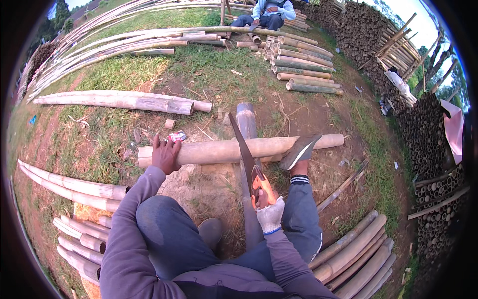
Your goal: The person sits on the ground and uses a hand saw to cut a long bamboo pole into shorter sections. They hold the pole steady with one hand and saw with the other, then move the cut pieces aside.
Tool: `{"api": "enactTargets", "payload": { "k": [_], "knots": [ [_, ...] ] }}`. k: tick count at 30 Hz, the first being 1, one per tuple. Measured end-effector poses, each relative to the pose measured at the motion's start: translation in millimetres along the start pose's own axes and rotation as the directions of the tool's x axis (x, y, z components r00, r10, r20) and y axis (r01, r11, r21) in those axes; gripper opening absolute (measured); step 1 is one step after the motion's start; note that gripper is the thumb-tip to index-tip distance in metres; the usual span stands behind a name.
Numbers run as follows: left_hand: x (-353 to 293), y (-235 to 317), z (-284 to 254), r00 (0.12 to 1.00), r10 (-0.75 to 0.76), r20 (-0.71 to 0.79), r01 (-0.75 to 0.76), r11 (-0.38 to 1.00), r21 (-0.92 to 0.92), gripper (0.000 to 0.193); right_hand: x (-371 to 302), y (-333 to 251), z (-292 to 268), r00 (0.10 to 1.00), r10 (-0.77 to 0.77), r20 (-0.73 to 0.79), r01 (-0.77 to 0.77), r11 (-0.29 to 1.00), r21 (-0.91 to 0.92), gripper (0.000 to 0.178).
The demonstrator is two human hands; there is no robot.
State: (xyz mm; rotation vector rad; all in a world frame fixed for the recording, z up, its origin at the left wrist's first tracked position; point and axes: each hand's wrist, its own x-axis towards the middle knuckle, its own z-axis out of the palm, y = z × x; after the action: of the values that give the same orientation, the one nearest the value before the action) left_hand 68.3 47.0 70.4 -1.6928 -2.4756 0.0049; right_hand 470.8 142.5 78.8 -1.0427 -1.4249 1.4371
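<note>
A thick tan bamboo pole (211, 151) lies crosswise in front of me, over a grey bamboo support (246, 119) that runs away from me. My bare left hand (166, 154) rests over the pole near its left end, fingers bent around its top. In a knit work glove with bare fingertips, my right hand (268, 203) grips the orange handle of a handsaw (243, 144). The saw's dark blade reaches across the pole where it crosses the support; whether it has cut in is hard to see. My right shoe (300, 152) presses on the pole toward its right end.
Cut bamboo lengths lie at left (74, 182), lower right (356, 254) and far right (308, 62). Long poles (124, 46) stretch across the back, where another person (271, 11) sits. A tall stack of bamboo (366, 35) stands at right. A crumpled wrapper (177, 136) lies beyond the pole.
</note>
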Motion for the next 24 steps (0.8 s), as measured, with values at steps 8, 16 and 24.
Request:
{"api": "enactTargets", "payload": {
  "k": [8, 16, 24],
  "knots": [
    [-10, -5, -5, 1.0, -0.009, 0.01, 0.008, 0.999, 0.044, 0.09, -72, -16, -41, 0.999, 0.03, 0.013, -0.029, 0.998, -0.059, 0.031],
    [-13, -2, -3, 0.999, -0.029, 0.027, 0.027, 0.999, 0.045, 0.086, -17, 12, -3, 0.997, 0.069, -0.018, -0.069, 0.997, -0.025, 0.026],
    [-3, -9, -7, 1.0, -0.014, 0.014, 0.013, 0.999, 0.052, 0.085, -14, 12, -5, 1.0, 0.017, 0.014, -0.016, 0.998, -0.061, 0.033]
  ]
}}
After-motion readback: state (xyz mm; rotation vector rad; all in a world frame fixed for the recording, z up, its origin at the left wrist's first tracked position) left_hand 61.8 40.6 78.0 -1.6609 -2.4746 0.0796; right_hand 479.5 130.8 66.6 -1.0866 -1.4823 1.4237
